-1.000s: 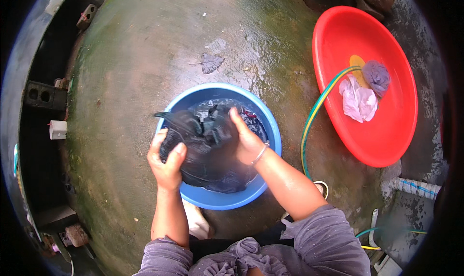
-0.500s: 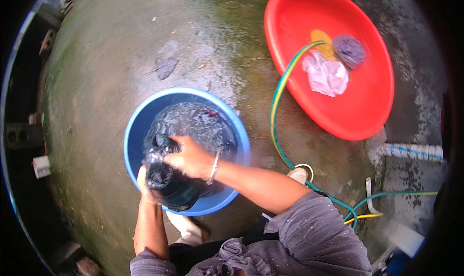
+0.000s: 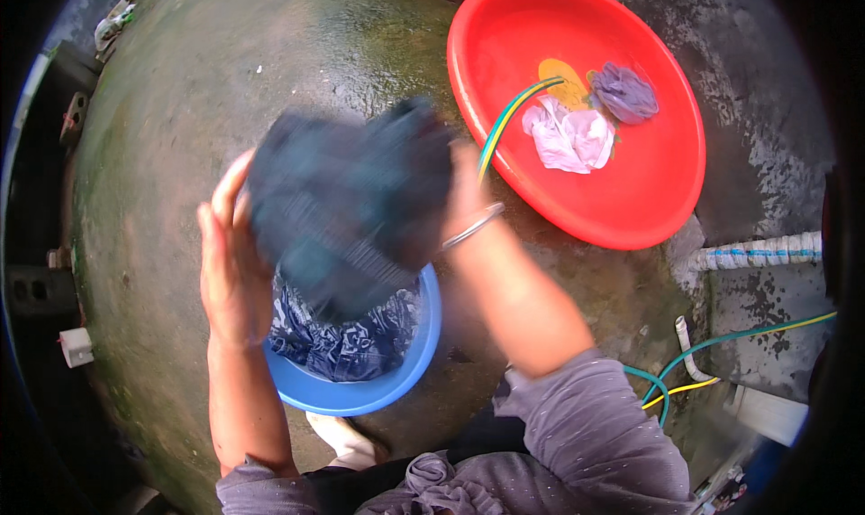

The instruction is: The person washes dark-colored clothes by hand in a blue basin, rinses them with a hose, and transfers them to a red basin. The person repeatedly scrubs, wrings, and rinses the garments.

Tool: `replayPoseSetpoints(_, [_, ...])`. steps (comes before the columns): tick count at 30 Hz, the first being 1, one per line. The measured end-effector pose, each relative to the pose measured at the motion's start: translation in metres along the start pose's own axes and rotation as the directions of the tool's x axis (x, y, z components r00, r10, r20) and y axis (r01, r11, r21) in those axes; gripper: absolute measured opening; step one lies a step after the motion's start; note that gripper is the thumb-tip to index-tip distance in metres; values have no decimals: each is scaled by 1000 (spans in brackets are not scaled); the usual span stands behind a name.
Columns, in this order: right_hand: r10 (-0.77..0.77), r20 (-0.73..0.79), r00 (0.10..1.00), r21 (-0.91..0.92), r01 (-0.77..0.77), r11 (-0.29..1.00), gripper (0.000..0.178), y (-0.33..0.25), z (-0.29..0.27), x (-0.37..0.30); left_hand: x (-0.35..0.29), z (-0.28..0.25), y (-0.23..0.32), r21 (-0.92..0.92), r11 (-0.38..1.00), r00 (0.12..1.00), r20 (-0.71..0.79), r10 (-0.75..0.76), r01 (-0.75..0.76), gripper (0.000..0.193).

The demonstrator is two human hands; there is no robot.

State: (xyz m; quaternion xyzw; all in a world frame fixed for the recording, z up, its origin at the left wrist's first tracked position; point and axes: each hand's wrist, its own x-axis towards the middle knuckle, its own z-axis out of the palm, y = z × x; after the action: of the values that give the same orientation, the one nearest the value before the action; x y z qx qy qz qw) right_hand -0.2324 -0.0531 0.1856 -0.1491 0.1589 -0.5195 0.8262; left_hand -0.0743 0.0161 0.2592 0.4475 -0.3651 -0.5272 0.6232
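Observation:
A dark blue-black wet garment [image 3: 347, 200], smeared by motion, hangs raised and bunched between my two hands. My left hand [image 3: 236, 263] holds its left side, with some fingers behind the cloth. On the other side my right hand [image 3: 463, 191], with a bracelet at the wrist, grips the garment; most of its fingers are hidden by the cloth. Below sits a blue basin [image 3: 360, 401] on the ground, partly covered by the raised garment. More dark, wet, patterned cloth [image 3: 351, 348] lies inside the basin.
A large red basin [image 3: 649, 191] stands at the far right, holding a pink cloth [image 3: 569, 136], a purple-grey cloth [image 3: 624, 93] and a yellow piece [image 3: 560, 81]. A green-yellow hose [image 3: 514, 118] runs over its rim. My foot [image 3: 347, 441] is beside the blue basin; a wrapped pipe [image 3: 757, 252] lies right.
Both hands have lifted the dark garment up out of the blue basin and spread farther apart. The view has shifted slightly, and the cloth left in the basin now shows.

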Motion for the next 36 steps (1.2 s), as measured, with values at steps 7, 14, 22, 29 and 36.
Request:
replayPoseSetpoints(7, [-672,-458,583,-491,464,737,44,-198,-52,-60,20,-55,-40,570,802,971,26,-236,180,35])
replayPoseSetpoints(14, [-625,-749,221,-562,287,775,42,-284,-150,-97,-68,-235,-122,823,182,813,-450,-370,539,59])
replayPoseSetpoints(22, [-405,-425,810,-800,-126,586,44,-218,-133,-52,-81,-233,-190,751,145,740,-563,-369,644,101])
replayPoseSetpoints(29, [401,-183,898,-833,-358,422,29,17,-65,-30,-70,-181,-206,600,428,730,-467,-499,676,61])
replayPoseSetpoints(36, [167,-52,985,-992,-30,-126,67,105,-112,-11,-59,-111,-66,915,396,821,172,-544,70,43])
